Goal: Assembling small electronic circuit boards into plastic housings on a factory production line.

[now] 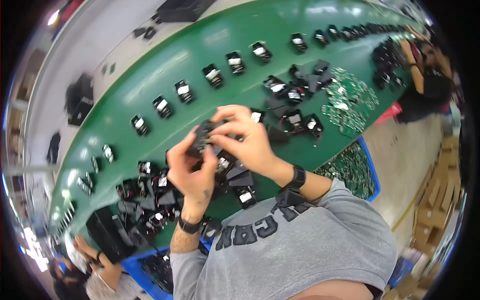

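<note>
My left hand (191,167) is closed around a small black plastic housing (201,134), held up above the green table. A small board-like part with light spots shows on the housing's near face, too blurred to make out. My right hand (246,136) pinches the same housing from the right, thumb and fingers on that face. Below and left of my hands lies a pile of black units with red wires and white labels (162,182). More black units (295,120) sit just beyond my right hand.
A row of black units (212,76) runs along the green table (150,65). Loose green circuit boards (347,102) are heaped to the right. Blue bins (372,172) with boards stand at the near edge. Co-workers (425,75) sit at right and lower left; cardboard boxes (432,210) stand right.
</note>
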`<state>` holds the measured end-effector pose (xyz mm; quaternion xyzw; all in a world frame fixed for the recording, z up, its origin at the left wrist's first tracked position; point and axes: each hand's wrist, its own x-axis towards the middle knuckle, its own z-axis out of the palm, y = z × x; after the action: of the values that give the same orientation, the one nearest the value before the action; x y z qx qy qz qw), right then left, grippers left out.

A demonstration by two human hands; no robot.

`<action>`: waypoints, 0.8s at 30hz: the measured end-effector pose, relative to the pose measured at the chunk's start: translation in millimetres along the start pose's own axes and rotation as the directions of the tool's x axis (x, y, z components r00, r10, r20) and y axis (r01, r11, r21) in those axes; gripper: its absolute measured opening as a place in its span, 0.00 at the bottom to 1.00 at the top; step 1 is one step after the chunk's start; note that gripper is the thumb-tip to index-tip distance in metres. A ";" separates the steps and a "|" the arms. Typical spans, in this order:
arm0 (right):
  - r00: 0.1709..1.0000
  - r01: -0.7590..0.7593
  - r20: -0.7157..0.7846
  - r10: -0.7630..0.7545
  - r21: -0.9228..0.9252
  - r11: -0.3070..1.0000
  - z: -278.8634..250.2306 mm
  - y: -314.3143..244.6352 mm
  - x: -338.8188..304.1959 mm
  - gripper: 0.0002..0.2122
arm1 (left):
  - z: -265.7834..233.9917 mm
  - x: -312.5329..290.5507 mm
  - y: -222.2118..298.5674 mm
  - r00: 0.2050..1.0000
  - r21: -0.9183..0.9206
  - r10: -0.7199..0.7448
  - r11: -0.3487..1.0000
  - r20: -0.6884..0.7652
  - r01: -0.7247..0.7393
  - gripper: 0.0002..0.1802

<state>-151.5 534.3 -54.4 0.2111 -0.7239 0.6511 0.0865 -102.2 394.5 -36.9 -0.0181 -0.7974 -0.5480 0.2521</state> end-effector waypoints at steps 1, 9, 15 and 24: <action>0.990 0.106 0.102 -0.101 -0.041 0.994 -2.6 -4.3 -0.3 0.11 | 1.9 4.0 -4.5 0.999 -0.068 -0.013 0.998 -0.039 0.011 0.22; 0.841 -0.113 0.530 0.108 -0.023 0.993 -94.9 -1.2 4.2 0.13 | -38.5 47.6 3.2 0.925 0.183 -0.286 0.952 0.252 0.245 0.20; 0.740 -0.423 -0.669 0.067 -0.386 0.820 -272.4 57.1 -10.8 0.08 | -174.1 109.6 -96.6 0.987 0.664 -0.154 0.743 0.052 0.081 0.21; 0.891 -0.436 -0.446 0.081 -0.794 0.424 -346.0 109.8 -20.0 0.14 | -229.0 149.3 -212.2 0.944 0.840 -0.271 0.543 0.190 -0.013 0.33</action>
<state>-231.3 883.9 -114.4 -0.0959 -0.9502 0.2160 0.2031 -209.7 70.7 -95.1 0.0805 -0.9880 -0.1138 0.0662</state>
